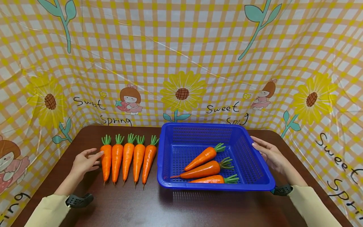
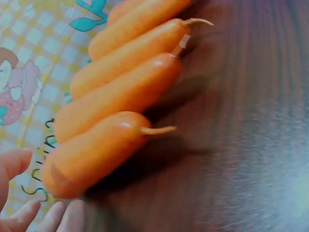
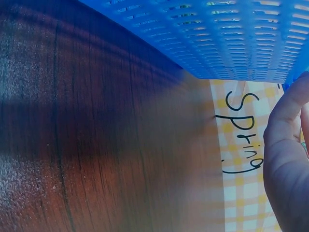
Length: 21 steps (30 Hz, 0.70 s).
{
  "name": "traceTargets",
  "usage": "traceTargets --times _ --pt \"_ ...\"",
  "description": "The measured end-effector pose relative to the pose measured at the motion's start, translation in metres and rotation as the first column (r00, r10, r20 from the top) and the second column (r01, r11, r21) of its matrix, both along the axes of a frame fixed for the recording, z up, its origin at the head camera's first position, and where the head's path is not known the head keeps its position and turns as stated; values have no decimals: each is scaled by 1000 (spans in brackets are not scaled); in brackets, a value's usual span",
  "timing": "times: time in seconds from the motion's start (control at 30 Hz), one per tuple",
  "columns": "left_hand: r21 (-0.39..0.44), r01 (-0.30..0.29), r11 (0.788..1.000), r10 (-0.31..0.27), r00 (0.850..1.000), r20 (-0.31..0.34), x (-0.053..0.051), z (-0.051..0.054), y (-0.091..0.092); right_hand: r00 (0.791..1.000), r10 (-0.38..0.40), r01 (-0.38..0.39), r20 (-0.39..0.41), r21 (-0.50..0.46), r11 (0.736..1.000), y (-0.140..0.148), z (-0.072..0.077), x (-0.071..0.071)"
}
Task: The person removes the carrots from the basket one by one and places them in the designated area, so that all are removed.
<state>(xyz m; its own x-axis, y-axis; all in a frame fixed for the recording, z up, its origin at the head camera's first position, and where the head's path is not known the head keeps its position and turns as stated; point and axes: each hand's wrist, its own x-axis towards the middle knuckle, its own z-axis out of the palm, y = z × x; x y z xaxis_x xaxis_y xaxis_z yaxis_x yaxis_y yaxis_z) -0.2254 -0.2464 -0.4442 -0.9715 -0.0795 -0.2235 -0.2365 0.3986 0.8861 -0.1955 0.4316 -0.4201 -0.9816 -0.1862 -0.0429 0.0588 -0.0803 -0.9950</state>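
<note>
Five carrots, several in a row, are not all alike in lean; the leftmost carrot (image 1: 106, 162) lies beside my left hand (image 1: 86, 160). That hand's thumb and fingers are spread near its upper left side, and in the left wrist view the fingers (image 2: 25, 217) stand just off the carrot's thick end. My right hand (image 1: 269, 154) holds the right rim of a blue plastic basket (image 1: 259, 157), its thumb at the rim. Inside the basket lie three carrots: an upper carrot (image 1: 201, 158), a middle carrot (image 1: 201, 169) and a lower carrot (image 1: 208, 179) partly hidden by the front rim.
A dark brown wooden table (image 1: 127, 205) carries everything. Behind and at both sides hangs a yellow checked cloth (image 1: 181, 56) with sunflowers and lettering. The rest of the row, such as the rightmost carrot (image 1: 149, 160), lies close to the basket's left side.
</note>
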Motion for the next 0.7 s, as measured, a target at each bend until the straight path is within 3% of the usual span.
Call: traceTargets --times 0.3,0.7 --pt "-57 -7 998 2 997 -82 0 21 6 1000 -4 4 18 -2 1000 1 0 0" --pt "-127 33 991 -55 983 -173 4 45 31 1000 -26 25 14 21 999 -2 3 0"
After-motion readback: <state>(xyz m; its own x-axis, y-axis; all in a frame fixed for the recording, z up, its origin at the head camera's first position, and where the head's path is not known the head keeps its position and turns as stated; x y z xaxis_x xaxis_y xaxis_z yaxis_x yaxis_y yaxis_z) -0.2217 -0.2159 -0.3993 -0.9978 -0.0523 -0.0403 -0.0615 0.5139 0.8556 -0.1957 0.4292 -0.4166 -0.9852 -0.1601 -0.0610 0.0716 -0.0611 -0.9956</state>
